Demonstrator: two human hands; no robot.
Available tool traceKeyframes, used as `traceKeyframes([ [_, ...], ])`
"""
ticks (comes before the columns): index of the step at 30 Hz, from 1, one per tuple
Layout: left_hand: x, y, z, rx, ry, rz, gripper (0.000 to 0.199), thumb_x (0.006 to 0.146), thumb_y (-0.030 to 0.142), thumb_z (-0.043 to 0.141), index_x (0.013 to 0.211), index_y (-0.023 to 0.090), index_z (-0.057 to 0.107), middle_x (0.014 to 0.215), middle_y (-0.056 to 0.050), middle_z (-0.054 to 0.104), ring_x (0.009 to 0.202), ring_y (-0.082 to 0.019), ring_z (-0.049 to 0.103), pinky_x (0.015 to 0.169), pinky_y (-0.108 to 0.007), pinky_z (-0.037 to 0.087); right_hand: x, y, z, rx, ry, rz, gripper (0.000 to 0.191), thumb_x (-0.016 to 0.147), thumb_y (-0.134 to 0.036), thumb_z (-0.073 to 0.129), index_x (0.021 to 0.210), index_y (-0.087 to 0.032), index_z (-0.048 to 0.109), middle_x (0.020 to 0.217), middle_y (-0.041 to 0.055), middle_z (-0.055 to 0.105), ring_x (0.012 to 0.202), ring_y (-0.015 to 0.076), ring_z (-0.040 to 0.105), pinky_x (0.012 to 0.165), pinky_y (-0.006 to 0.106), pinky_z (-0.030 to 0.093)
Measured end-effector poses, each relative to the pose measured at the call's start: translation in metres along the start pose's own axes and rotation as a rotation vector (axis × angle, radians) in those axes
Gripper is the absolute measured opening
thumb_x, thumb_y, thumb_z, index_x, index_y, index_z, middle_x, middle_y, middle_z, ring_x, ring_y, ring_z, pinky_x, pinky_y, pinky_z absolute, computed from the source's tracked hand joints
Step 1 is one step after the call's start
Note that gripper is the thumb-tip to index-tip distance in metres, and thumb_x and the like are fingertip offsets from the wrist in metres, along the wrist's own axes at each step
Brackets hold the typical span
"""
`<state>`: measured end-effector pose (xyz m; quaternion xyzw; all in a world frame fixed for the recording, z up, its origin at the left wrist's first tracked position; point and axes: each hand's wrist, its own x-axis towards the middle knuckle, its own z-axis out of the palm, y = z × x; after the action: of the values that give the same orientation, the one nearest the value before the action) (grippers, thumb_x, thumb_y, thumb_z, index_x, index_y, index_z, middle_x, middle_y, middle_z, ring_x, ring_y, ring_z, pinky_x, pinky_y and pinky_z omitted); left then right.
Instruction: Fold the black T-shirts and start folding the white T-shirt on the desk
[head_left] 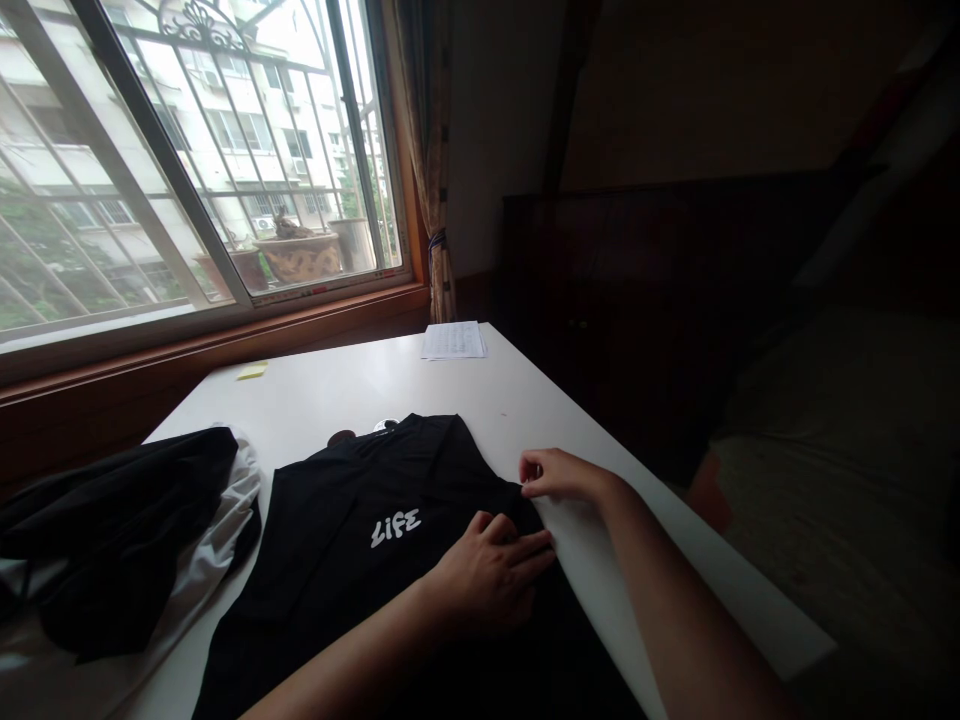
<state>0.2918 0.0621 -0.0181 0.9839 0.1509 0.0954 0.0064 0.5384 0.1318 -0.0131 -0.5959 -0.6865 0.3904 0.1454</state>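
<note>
Shirt [322,540] on table [360,378], clothes [135,520] left of it, papers [454,341] behind.

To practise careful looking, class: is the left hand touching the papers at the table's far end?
No, the left hand rests on the black garment.

My left forearm [360,640] comes in from seven o'clock and points toward two, the left hand [499,565] back-upward, some knuckles bent, fingers reaching toward three. My right forearm [667,600] rises from five o'clock toward eleven, bent at the wrist so the right hand [559,475] points toward nine, fingers curled near the thumb.
</note>
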Motion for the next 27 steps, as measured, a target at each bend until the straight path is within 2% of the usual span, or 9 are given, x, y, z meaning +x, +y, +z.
traceKeyframes([
  [4, -0.003, -0.001, 0.001, -0.038, 0.016, 0.030, 0.048, 0.102, 0.038, 0.043, 0.149, 0.028, 0.047, 0.155, -0.001, 0.047, 0.108, -0.027, 0.052, 0.091, -0.045, 0.041, 0.003, 0.004, 0.000, -0.024, 0.025, -0.035, 0.015, 0.070, -0.027, 0.072, 0.082, -0.018, 0.071, 0.079, 0.0028, 0.070, 0.075, 0.0192, 0.062, 0.066, 0.027, 0.046],
  [9, -0.006, -0.005, 0.001, -0.140, 0.046, 0.155, 0.041, 0.102, 0.033, 0.043, 0.142, 0.028, 0.053, 0.151, 0.005, 0.052, 0.123, -0.024, 0.050, 0.104, -0.042, 0.038, 0.002, 0.007, -0.003, -0.029, 0.030, -0.057, 0.016, 0.071, -0.030, 0.071, 0.083, -0.019, 0.074, 0.085, 0.0032, 0.073, 0.082, 0.0214, 0.064, 0.072, 0.028, 0.046],
  [14, -0.008, -0.007, 0.003, -0.167, 0.045, 0.194, 0.042, 0.103, 0.033, 0.043, 0.143, 0.025, 0.053, 0.150, 0.001, 0.054, 0.137, -0.023, 0.045, 0.114, -0.042, 0.034, 0.002, 0.007, -0.003, -0.029, 0.032, -0.058, 0.017, 0.072, -0.032, 0.071, 0.083, -0.019, 0.073, 0.086, 0.0035, 0.073, 0.084, 0.0221, 0.065, 0.073, 0.029, 0.046],
  [19, -0.008, -0.008, 0.006, -0.178, 0.035, 0.205, 0.043, 0.103, 0.033, 0.042, 0.144, 0.024, 0.052, 0.151, -0.001, 0.053, 0.141, -0.021, 0.044, 0.118, -0.042, 0.032, 0.001, 0.012, -0.008, -0.030, 0.022, -0.061, 0.017, 0.073, -0.031, 0.071, 0.085, -0.020, 0.074, 0.088, 0.0037, 0.074, 0.085, 0.0224, 0.066, 0.075, 0.029, 0.048],
  [21, -0.008, -0.009, 0.007, -0.179, 0.039, 0.200, 0.043, 0.103, 0.033, 0.043, 0.144, 0.025, 0.052, 0.150, -0.001, 0.053, 0.142, -0.021, 0.044, 0.118, -0.043, 0.032, 0.002, 0.010, -0.010, -0.068, 0.085, -0.091, 0.016, 0.077, -0.031, 0.069, 0.087, -0.020, 0.075, 0.089, 0.0039, 0.073, 0.085, 0.0221, 0.065, 0.077, 0.030, 0.048],
  [23, -0.007, -0.009, 0.008, -0.181, 0.049, 0.202, 0.043, 0.102, 0.033, 0.044, 0.143, 0.025, 0.053, 0.150, -0.002, 0.054, 0.142, -0.021, 0.044, 0.118, -0.043, 0.032, 0.004, 0.003, -0.008, -0.128, 0.217, -0.163, 0.015, 0.083, -0.033, 0.065, 0.086, -0.020, 0.073, 0.091, 0.0043, 0.072, 0.084, 0.0210, 0.064, 0.079, 0.032, 0.048],
  [25, -0.007, -0.009, 0.009, -0.178, 0.054, 0.206, 0.043, 0.102, 0.033, 0.043, 0.143, 0.025, 0.053, 0.150, -0.002, 0.053, 0.142, -0.021, 0.044, 0.118, -0.043, 0.033, 0.009, -0.007, 0.000, -0.168, 0.341, -0.268, 0.016, 0.088, -0.034, 0.062, 0.088, -0.021, 0.072, 0.095, 0.0049, 0.069, 0.083, 0.0196, 0.062, 0.082, 0.032, 0.048],
  [27, -0.007, -0.008, 0.008, -0.167, 0.055, 0.213, 0.042, 0.103, 0.033, 0.042, 0.143, 0.024, 0.053, 0.151, -0.003, 0.053, 0.142, -0.022, 0.044, 0.119, -0.043, 0.033, 0.014, -0.016, 0.011, -0.193, 0.388, -0.376, 0.016, 0.091, -0.034, 0.062, 0.097, -0.022, 0.071, 0.102, 0.0057, 0.067, 0.089, 0.0196, 0.061, 0.088, 0.033, 0.047],
])
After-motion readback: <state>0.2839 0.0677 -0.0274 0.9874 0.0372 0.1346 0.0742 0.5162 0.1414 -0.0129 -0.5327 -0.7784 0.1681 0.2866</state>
